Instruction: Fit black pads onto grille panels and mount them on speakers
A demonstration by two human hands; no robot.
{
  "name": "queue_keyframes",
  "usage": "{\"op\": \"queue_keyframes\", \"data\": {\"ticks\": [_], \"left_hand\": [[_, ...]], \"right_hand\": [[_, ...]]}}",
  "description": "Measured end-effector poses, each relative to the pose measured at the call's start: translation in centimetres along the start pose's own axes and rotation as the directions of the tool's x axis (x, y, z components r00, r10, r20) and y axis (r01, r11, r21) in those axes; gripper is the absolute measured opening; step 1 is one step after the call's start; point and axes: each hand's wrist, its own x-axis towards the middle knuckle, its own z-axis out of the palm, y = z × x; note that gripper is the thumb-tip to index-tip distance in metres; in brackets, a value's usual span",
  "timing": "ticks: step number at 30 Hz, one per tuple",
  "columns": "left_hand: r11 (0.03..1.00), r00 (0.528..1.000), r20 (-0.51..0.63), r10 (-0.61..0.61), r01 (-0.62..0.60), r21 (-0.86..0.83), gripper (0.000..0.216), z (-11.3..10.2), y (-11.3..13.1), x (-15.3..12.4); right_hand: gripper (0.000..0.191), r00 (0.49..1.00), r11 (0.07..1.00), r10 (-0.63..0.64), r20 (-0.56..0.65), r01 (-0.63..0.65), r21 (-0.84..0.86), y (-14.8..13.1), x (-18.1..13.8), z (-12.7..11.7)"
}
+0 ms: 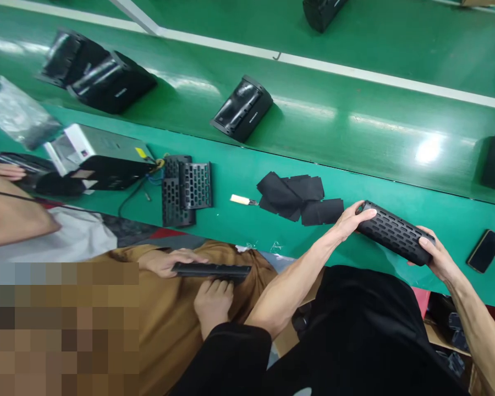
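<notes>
Black rectangular speaker housings (pixel 242 109) are riding along a glossy green conveyor belt (pixel 355 118), one pair (pixel 97 74) sitting close together at far left. On the green counter (pixel 239 170), flat black perforated grille panels (pixel 186 188) are lying stacked beside a silver-and-black box-shaped unit (pixel 97 157) with coloured wires. A heap of black fabric patches (pixel 299 198) is resting near a small pale-handled tool (pixel 243 200), while a dark smartphone (pixel 485 251) is lying at far right. A co-worker in a brown top (pixel 169 319) is holding a slim black panel (pixel 212 270).
</notes>
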Motion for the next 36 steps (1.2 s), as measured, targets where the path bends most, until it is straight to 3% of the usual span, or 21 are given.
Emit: {"op": "queue_keyframes", "data": {"ticks": [4, 9, 12, 16, 20, 23, 25, 30, 33, 36], "left_hand": [[0.996, 0.996, 0.059, -0.064, 0.068, -0.066, 0.112, -0.2, 0.7, 0.0], [0.968, 0.972, 0.212, 0.099, -0.045, -0.246, 0.123, -1.9, 0.2, 0.3], [0.949, 0.959, 0.191, 0.207, -0.149, -0.279, 0.122, -2.8, -0.5, 0.4], [0.921, 0.938, 0.125, 0.322, -0.28, -0.269, 0.116, -3.2, -1.2, 0.6], [0.928, 0.938, 0.065, 0.339, -0.323, -0.184, 0.114, -3.0, -1.1, 1.0], [0.944, 0.948, 0.037, 0.316, -0.31, -0.117, 0.118, -2.1, -0.9, 0.9], [0.948, 0.948, -0.043, 0.316, -0.317, -0.027, 0.108, -1.2, -1.4, 0.4], [0.872, 0.844, -0.333, 0.42, -0.273, 0.407, 0.027, -1.3, -5.5, -2.4], [0.859, 0.786, -0.454, 0.42, -0.183, 0.478, 0.024, -3.6, -8.2, -4.2], [0.861, 0.722, -0.562, 0.404, -0.093, 0.499, 0.024, -6.0, -9.6, -5.5]], "right_hand": [[0.071, 0.997, 0.992, -0.063, -0.041, 0.058, -0.108, 0.2, 0.5, -0.8], [0.067, 0.982, 0.939, -0.189, -0.023, 0.173, -0.296, -0.3, 2.9, -1.7], [0.069, 0.984, 0.957, -0.177, 0.035, 0.181, -0.226, -1.2, 3.6, -1.1], [0.069, 0.981, 0.974, -0.192, -0.017, 0.188, -0.129, -1.6, 3.0, 0.7], [0.067, 0.984, 0.986, -0.165, -0.07, 0.164, -0.028, -1.3, 2.7, 1.8], [0.063, 0.974, 0.985, -0.144, -0.173, 0.158, 0.072, -2.1, 4.2, 1.7], [0.06, 0.958, 0.974, -0.161, -0.239, 0.193, 0.121, -3.7, 6.5, 1.4], [0.055, 0.945, 0.923, -0.187, -0.269, 0.263, 0.282, -10.5, 15.5, 0.7], [0.045, 0.919, 0.915, -0.172, -0.356, 0.283, 0.289, -14.6, 19.6, -0.4], [0.046, 0.916, 0.946, -0.122, -0.381, 0.224, 0.236, -16.5, 19.5, -2.0]]}}
